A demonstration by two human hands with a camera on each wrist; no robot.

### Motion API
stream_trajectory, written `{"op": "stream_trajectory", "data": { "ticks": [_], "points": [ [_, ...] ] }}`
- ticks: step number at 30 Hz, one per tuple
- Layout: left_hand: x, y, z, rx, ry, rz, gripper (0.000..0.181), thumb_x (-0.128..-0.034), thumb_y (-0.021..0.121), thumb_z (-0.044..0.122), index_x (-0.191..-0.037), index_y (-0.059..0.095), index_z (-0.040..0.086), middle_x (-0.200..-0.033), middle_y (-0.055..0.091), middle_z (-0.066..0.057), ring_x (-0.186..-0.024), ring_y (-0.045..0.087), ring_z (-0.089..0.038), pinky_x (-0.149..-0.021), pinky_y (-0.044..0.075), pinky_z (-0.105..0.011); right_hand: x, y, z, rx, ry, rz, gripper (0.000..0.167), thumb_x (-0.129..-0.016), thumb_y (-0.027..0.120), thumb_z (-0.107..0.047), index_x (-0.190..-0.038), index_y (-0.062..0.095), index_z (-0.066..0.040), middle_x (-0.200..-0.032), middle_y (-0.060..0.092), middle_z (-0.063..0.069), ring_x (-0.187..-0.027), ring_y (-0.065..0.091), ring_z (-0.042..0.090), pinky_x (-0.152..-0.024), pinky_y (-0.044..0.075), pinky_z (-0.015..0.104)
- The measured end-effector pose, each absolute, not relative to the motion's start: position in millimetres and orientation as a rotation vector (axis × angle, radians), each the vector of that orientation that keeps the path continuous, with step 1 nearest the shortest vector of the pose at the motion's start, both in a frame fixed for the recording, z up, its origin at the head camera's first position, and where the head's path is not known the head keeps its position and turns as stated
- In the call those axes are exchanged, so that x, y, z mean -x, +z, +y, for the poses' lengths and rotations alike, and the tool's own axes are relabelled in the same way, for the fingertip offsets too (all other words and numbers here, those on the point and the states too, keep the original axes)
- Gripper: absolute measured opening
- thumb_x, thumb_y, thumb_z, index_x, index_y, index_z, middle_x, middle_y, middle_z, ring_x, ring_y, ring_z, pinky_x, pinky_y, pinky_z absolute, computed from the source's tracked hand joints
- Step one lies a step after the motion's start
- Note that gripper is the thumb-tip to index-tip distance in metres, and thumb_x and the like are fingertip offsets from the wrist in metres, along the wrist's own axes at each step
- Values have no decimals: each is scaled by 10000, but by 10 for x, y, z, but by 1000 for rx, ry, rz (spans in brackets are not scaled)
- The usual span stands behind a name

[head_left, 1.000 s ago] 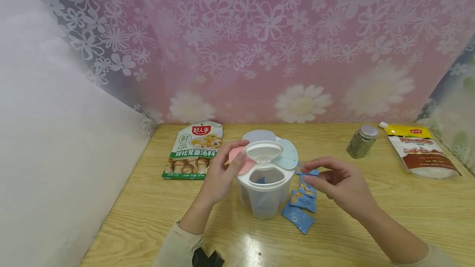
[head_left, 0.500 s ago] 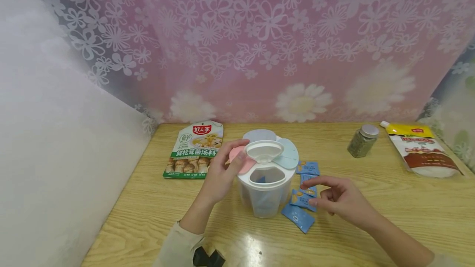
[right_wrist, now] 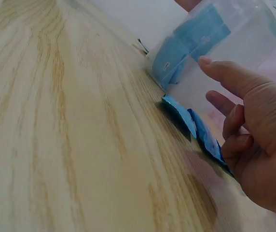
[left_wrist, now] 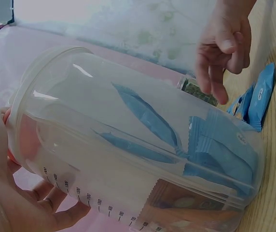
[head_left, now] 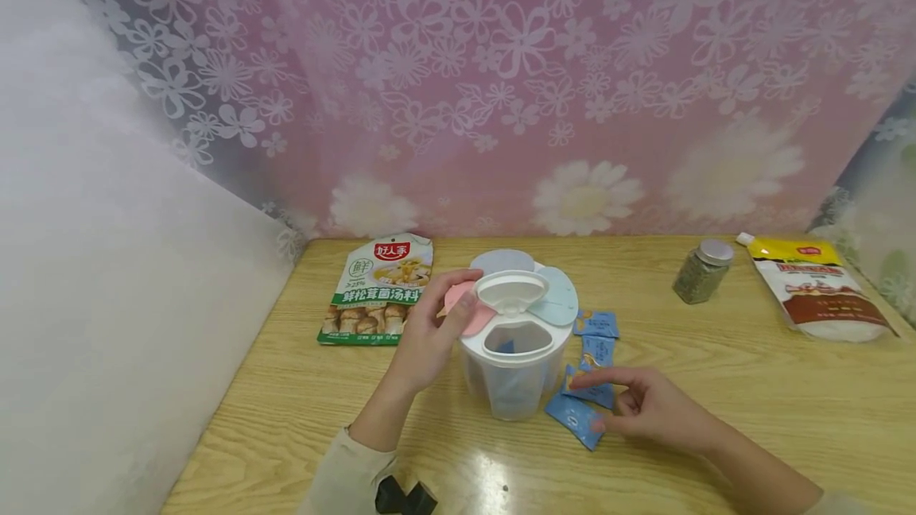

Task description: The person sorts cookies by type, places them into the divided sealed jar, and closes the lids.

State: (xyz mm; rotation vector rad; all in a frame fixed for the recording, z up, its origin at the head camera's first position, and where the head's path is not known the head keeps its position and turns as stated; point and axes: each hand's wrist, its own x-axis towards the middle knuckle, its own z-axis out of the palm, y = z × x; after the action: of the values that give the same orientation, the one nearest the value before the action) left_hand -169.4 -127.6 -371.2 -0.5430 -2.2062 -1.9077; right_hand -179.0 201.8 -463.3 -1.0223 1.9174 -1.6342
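Observation:
A clear container (head_left: 512,388) with pink, blue and grey lid flaps stands on the table, its front white flap (head_left: 511,291) raised. My left hand (head_left: 428,332) grips its left side, thumb on the pink flap. Blue packets (left_wrist: 215,150) lie inside, with orange-brown packets (left_wrist: 176,208) in another compartment in the left wrist view. Several blue packets lie in a column right of the container. Over the nearest one (head_left: 575,420) hovers my right hand (head_left: 654,412), index finger and thumb apart, other fingers bent; nothing is held. In the right wrist view its fingers are beside packets (right_wrist: 180,115).
A green-and-white mushroom pouch (head_left: 375,288) lies at the back left. Behind my right hand stand a small jar of green flakes (head_left: 703,272) and a yellow, white and brown pouch (head_left: 819,288). A flowered curtain (head_left: 501,86) borders the table's back edge.
My right hand has come down toward the table's front edge, from the upper packets to the lowest ones. My left hand keeps its grip on the container.

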Motion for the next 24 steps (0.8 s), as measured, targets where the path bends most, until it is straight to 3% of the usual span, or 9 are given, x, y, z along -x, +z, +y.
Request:
{"op": "stream_trajectory", "data": {
  "ticks": [3, 7, 9, 11, 14, 19, 24],
  "points": [
    [1693, -3712, -1271, 536, -1911, -2211, 336, -1039, 525, 287, -1355, 572, 181, -1395, 534, -34, -1261, 502, -187, -921, 548, -359, 1797, -4673, 2038, 1077, -1587, 1902, 496, -875, 722, 15, -1346, 569, 25, -499, 365, 134, -411, 291, 149, -346, 282, 238],
    [1692, -3709, -1271, 526, -1910, -2214, 329, -1040, 525, 284, -1351, 574, 188, -1394, 537, -29, -1258, 505, -186, -926, 546, -373, 1797, -4719, 2036, 1069, -1530, 1924, 489, -868, 747, -29, -1332, 596, -14, -509, 377, 133, -437, 320, 21, -353, 284, 214],
    [1693, -3708, -1271, 526, -1908, -2216, 329, -1041, 523, 285, -1351, 572, 188, -1394, 538, -29, -1260, 505, -188, -933, 543, -383, 1791, -4742, 2029, 1067, -1509, 1949, 476, -864, 759, -51, -1316, 614, -34, -663, 565, 164, -457, 349, -16, -358, 304, 203],
    [1690, -3706, -1273, 524, -1904, -2220, 330, -1041, 521, 289, -1351, 571, 188, -1395, 539, -28, -1267, 501, -187, -943, 538, -389, 1786, -4762, 2023, 1081, -1492, 1972, 471, -858, 771, -65, -1305, 625, -49, -943, 680, 190, -459, 368, -18, -362, 329, 196],
    [1685, -3703, -1274, 522, -1901, -2223, 334, -1041, 523, 290, -1353, 568, 182, -1394, 542, -31, -1271, 500, -191, -950, 534, -392, 1779, -4774, 2016, 1139, -1476, 2001, 467, -848, 782, -78, -1292, 637, -56, -1377, 559, 241, -446, 386, 44, -380, 368, 199],
    [1685, -3698, -1272, 518, -1902, -2223, 329, -1041, 523, 284, -1353, 570, 187, -1392, 541, -26, -1275, 496, -187, -949, 535, -387, 1778, -4755, 2003, 1211, -1440, 2003, 469, -857, 777, -110, -1297, 632, -39, -1389, 511, 309, -466, 402, 186, -437, 424, 210],
    [1685, -3686, -1270, 515, -1894, -2232, 322, -1043, 517, 274, -1351, 573, 199, -1394, 539, -12, -1285, 491, -175, -952, 533, -387, 1776, -4743, 1966, 1243, -1403, 2107, 439, -859, 785, -163, -1267, 662, -58, -1323, 588, 248, -490, 412, 48, -450, 422, 187]
  ]
}}
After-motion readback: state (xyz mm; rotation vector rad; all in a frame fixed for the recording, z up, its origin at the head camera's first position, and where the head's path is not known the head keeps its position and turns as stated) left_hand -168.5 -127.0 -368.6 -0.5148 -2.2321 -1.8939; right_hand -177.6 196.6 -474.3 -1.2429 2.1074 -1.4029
